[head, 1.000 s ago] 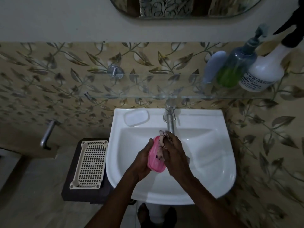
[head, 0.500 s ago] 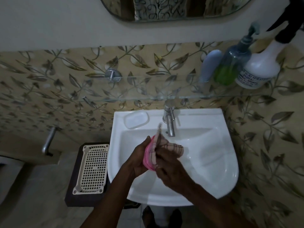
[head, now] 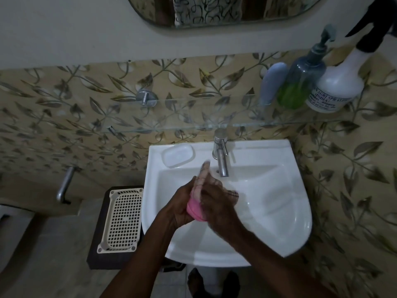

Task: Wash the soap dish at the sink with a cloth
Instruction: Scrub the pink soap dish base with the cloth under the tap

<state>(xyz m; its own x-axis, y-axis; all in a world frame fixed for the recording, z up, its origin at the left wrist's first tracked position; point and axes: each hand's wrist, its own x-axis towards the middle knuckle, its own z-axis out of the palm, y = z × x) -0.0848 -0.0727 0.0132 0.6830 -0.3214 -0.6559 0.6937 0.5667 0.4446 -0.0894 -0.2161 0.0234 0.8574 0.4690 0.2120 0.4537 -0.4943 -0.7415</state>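
Observation:
Over the white sink (head: 268,222), my left hand (head: 179,203) grips a pink soap dish (head: 194,208) held on edge. My right hand (head: 217,203) presses a pale checked cloth (head: 203,175) against the dish's inner face. One end of the cloth sticks up blurred above my fingers; another end shows at the right of my hand. Most of the dish is hidden between my hands. The steel tap (head: 221,160) stands just behind, and no water stream is visible.
A moulded soap recess (head: 178,155) sits on the sink's back left rim. A cream perforated tray (head: 122,220) lies on a dark stand at the left. A glass shelf (head: 171,123) above holds a pump bottle (head: 300,82), a spray bottle (head: 337,84) and a tube.
My right hand with the cloth has rubbed along the dish, and the cloth's free end has flicked upward. The dish has turned more edge-on. The camera has shifted slightly.

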